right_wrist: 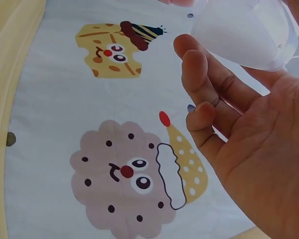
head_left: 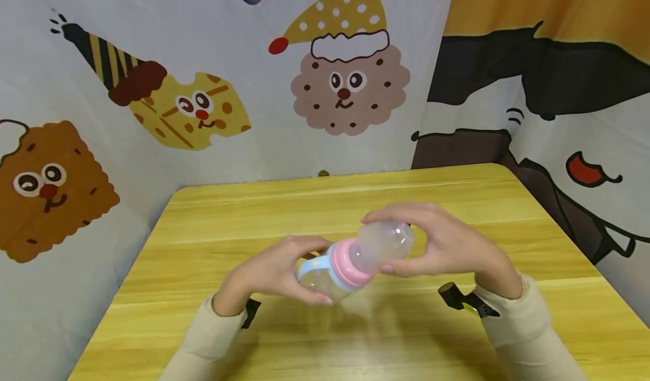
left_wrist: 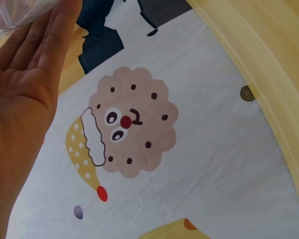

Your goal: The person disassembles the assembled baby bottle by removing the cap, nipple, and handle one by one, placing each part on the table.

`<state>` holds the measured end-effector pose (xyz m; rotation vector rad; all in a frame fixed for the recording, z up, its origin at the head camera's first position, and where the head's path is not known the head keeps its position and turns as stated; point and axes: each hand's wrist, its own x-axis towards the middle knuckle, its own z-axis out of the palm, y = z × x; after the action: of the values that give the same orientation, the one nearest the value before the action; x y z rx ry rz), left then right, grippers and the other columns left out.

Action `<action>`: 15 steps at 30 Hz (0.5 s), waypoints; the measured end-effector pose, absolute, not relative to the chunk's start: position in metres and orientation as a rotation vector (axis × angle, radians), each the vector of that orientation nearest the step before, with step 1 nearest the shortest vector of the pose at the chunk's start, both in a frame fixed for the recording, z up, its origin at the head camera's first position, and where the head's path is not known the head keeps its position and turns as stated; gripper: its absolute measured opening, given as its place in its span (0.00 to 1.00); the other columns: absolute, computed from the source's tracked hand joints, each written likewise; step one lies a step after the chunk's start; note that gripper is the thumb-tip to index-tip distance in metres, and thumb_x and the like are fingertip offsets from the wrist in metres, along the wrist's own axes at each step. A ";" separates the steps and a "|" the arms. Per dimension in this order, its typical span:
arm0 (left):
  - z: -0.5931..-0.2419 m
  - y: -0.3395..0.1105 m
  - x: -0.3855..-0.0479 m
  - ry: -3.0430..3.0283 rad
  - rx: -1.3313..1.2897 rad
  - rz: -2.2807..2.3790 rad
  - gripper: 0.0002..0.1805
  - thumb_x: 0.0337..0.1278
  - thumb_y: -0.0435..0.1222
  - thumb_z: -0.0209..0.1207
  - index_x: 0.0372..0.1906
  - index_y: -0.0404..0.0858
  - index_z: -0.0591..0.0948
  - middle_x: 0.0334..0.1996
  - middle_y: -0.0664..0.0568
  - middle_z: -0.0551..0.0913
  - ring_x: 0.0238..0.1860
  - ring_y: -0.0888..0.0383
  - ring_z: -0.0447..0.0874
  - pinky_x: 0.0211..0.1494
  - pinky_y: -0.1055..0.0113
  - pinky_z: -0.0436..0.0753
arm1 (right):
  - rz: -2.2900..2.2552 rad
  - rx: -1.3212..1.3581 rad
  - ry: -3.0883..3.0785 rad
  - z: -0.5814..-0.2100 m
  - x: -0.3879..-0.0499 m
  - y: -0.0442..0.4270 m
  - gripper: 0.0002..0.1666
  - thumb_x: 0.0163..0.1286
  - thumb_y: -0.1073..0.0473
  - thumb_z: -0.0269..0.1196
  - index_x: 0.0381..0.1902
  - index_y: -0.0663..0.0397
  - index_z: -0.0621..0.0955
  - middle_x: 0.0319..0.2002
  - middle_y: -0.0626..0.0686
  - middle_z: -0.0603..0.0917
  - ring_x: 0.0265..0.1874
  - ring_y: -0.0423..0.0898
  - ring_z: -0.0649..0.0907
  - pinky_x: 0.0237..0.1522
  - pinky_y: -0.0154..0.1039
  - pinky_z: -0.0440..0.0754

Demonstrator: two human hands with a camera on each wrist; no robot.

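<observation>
the bottle (head_left: 319, 282) is held in the air above the middle of the table (head_left: 228, 217), tilted so that its pink collar (head_left: 351, 263) faces up and toward the right. the left hand (head_left: 271, 271) is clamped on the bottle, thumb on the near side and fingers round the back; that grip on the body, just beside the blue handle (head_left: 316, 265), probably serves to steady the bottle while leaving the collar free. the right hand (head_left: 449, 242) is clamped on the clear cap (head_left: 386, 240), thumb at the near edge and fingers over the far side, so the cap is gripped from opposite sides, likely for control of its angle. in the right wrist view some fingers are bent away from the cap and bear no part of it. the cap is at the collar's end of the bottle, with what looks like the teat (head_left: 358, 255) at its mouth; whether its rim is seated on the collar i cannot tell. both forearms, in pale sleeves (head_left: 528, 322), come in from the near edge, one to each end, which seems to suit a two-handed hold with the two parts in line. a printed cloth (head_left: 269, 144) hangs behind the table.
</observation>
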<state>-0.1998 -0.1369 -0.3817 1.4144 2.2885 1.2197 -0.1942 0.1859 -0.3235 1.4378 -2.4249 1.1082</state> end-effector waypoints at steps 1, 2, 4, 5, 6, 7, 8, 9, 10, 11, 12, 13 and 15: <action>-0.381 -0.137 -0.201 2.292 1.412 1.220 0.35 0.48 0.46 0.82 0.63 0.45 0.82 0.50 0.62 0.87 0.45 0.64 0.87 0.49 0.61 0.89 | 1.096 1.422 -2.410 -0.322 -0.194 0.188 0.36 0.58 0.52 0.82 0.64 0.43 0.83 0.58 0.41 0.87 0.51 0.41 0.86 0.48 0.40 0.86; -0.381 -0.136 -0.202 2.297 1.412 1.220 0.35 0.48 0.46 0.82 0.63 0.45 0.82 0.50 0.62 0.87 0.45 0.64 0.87 0.49 0.61 0.89 | 1.088 1.401 -2.403 -0.320 -0.194 0.191 0.37 0.57 0.53 0.83 0.65 0.44 0.83 0.58 0.42 0.87 0.52 0.41 0.86 0.50 0.40 0.86; -0.380 -0.135 -0.204 2.307 1.404 1.214 0.36 0.47 0.46 0.82 0.63 0.46 0.82 0.50 0.63 0.87 0.45 0.63 0.87 0.49 0.62 0.89 | 1.076 1.350 -2.393 -0.317 -0.193 0.196 0.40 0.54 0.56 0.84 0.65 0.46 0.82 0.58 0.44 0.87 0.51 0.42 0.86 0.51 0.39 0.85; -0.379 -0.134 -0.205 2.313 1.404 1.210 0.35 0.47 0.47 0.82 0.63 0.47 0.82 0.51 0.63 0.87 0.46 0.63 0.87 0.50 0.62 0.89 | 1.073 1.321 -2.390 -0.315 -0.193 0.199 0.42 0.52 0.57 0.84 0.65 0.47 0.82 0.57 0.44 0.87 0.50 0.42 0.85 0.51 0.38 0.84; -0.379 -0.133 -0.206 2.318 1.404 1.206 0.36 0.47 0.47 0.82 0.63 0.47 0.82 0.51 0.63 0.87 0.46 0.62 0.87 0.51 0.61 0.88 | 1.071 1.290 -2.394 -0.313 -0.193 0.202 0.43 0.50 0.58 0.85 0.65 0.48 0.81 0.56 0.44 0.87 0.50 0.42 0.85 0.52 0.37 0.83; -0.379 -0.133 -0.206 2.321 1.401 1.207 0.35 0.47 0.47 0.82 0.63 0.47 0.82 0.51 0.64 0.87 0.47 0.62 0.87 0.51 0.61 0.88 | 1.077 1.263 -2.395 -0.311 -0.193 0.204 0.44 0.48 0.59 0.86 0.64 0.48 0.80 0.55 0.44 0.87 0.50 0.42 0.84 0.52 0.36 0.82; -0.379 -0.133 -0.206 2.324 1.393 1.209 0.36 0.47 0.47 0.82 0.63 0.48 0.82 0.51 0.64 0.87 0.47 0.62 0.87 0.51 0.61 0.88 | 1.083 1.236 -2.397 -0.309 -0.193 0.206 0.44 0.47 0.60 0.86 0.63 0.49 0.79 0.54 0.43 0.87 0.49 0.42 0.84 0.52 0.35 0.81; -0.378 -0.133 -0.206 2.326 1.389 1.213 0.36 0.47 0.47 0.82 0.63 0.48 0.82 0.51 0.64 0.87 0.47 0.62 0.87 0.51 0.61 0.88 | 1.087 1.218 -2.392 -0.307 -0.194 0.208 0.44 0.46 0.61 0.86 0.62 0.49 0.79 0.52 0.43 0.86 0.48 0.42 0.83 0.53 0.35 0.80; -0.378 -0.134 -0.206 2.329 1.383 1.217 0.36 0.47 0.46 0.82 0.63 0.48 0.82 0.51 0.64 0.87 0.47 0.61 0.87 0.51 0.61 0.88 | 1.092 1.204 -2.383 -0.306 -0.194 0.209 0.44 0.46 0.62 0.86 0.61 0.49 0.78 0.51 0.43 0.86 0.47 0.42 0.82 0.52 0.34 0.79; -0.378 -0.136 -0.205 2.333 1.380 1.219 0.36 0.48 0.47 0.82 0.64 0.49 0.82 0.51 0.64 0.87 0.47 0.62 0.87 0.50 0.61 0.88 | 1.089 1.188 -2.373 -0.305 -0.195 0.210 0.44 0.45 0.62 0.86 0.60 0.50 0.78 0.50 0.43 0.85 0.47 0.42 0.82 0.53 0.33 0.78; -0.377 -0.137 -0.205 2.335 1.382 1.223 0.36 0.48 0.47 0.82 0.64 0.48 0.82 0.51 0.64 0.87 0.47 0.62 0.87 0.50 0.61 0.88 | 1.091 1.175 -2.357 -0.305 -0.195 0.211 0.43 0.45 0.63 0.86 0.59 0.50 0.78 0.50 0.43 0.85 0.47 0.41 0.82 0.53 0.33 0.78; -0.377 -0.139 -0.204 2.336 1.381 1.227 0.35 0.49 0.47 0.82 0.64 0.48 0.81 0.51 0.64 0.87 0.47 0.62 0.86 0.49 0.62 0.88 | 1.092 1.162 -2.340 -0.305 -0.195 0.212 0.43 0.45 0.64 0.85 0.60 0.50 0.79 0.50 0.44 0.85 0.46 0.41 0.82 0.53 0.32 0.77; -0.377 -0.142 -0.203 2.341 1.395 1.230 0.35 0.50 0.47 0.81 0.65 0.47 0.81 0.51 0.62 0.87 0.47 0.63 0.86 0.49 0.63 0.88 | 1.075 1.122 -2.307 -0.305 -0.195 0.213 0.44 0.44 0.65 0.85 0.61 0.51 0.80 0.52 0.45 0.86 0.46 0.41 0.82 0.53 0.31 0.77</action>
<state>-0.2032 -0.1416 -0.3769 1.3952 2.3406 1.2298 -0.1952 0.2131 -0.3053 1.1218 -2.3069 1.0753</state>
